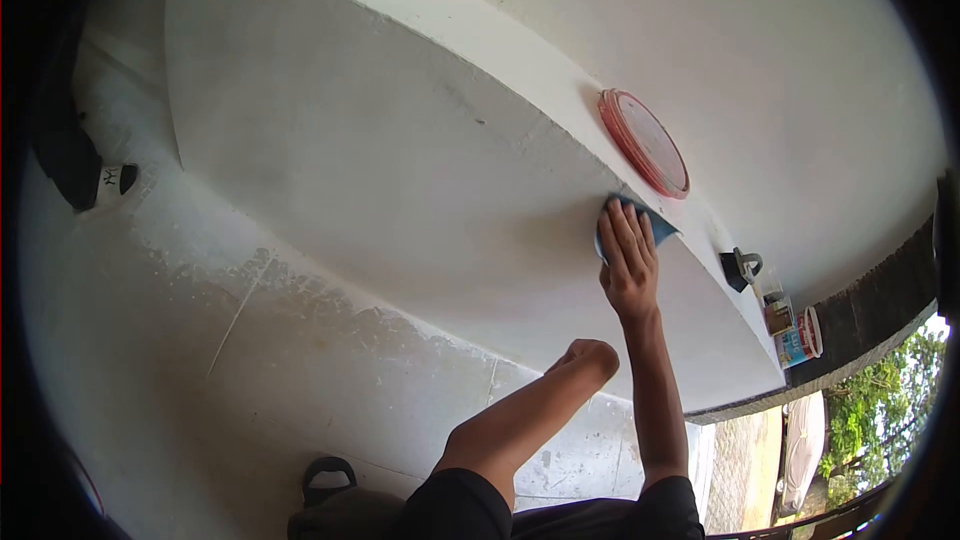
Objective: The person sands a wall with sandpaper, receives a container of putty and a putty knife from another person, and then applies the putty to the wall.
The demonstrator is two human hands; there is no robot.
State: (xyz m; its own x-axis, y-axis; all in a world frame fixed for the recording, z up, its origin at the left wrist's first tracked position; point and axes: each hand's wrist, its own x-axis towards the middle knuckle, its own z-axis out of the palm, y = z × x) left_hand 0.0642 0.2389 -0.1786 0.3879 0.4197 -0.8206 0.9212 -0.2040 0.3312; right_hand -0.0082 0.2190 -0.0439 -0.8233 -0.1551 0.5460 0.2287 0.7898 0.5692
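Right hand (630, 255) flat, arm (655, 390) outstretched

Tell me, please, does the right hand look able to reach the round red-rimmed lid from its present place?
Probably yes: the round red-rimmed lid lies close to the right hand, and nothing visible blocks the way. The blue sheet under it may first need letting go.

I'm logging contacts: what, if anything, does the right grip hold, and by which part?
A blue sheet, its middle pressed flat under the right grip.
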